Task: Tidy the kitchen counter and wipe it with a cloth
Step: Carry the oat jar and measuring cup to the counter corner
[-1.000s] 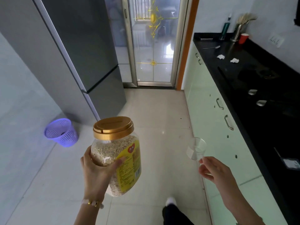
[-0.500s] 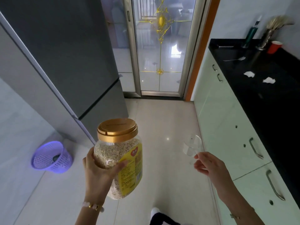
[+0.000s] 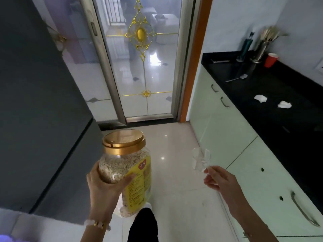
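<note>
Gold-lidded jar [image 3: 125,165], left hand [image 3: 103,191] curled around it

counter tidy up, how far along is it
Nothing looks finished. In hand: the left hand grips the jar, the right hand pinches a glass, both off the counter. Left: two tissues, a spoon and a red cup sit on it, and no cloth is in view.

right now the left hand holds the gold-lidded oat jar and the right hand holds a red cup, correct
Not quite. In the head view the right hand pinches a clear glass instead; the red cup stands on the black counter by the far wall. The left hand does hold the gold-lidded jar.
</note>
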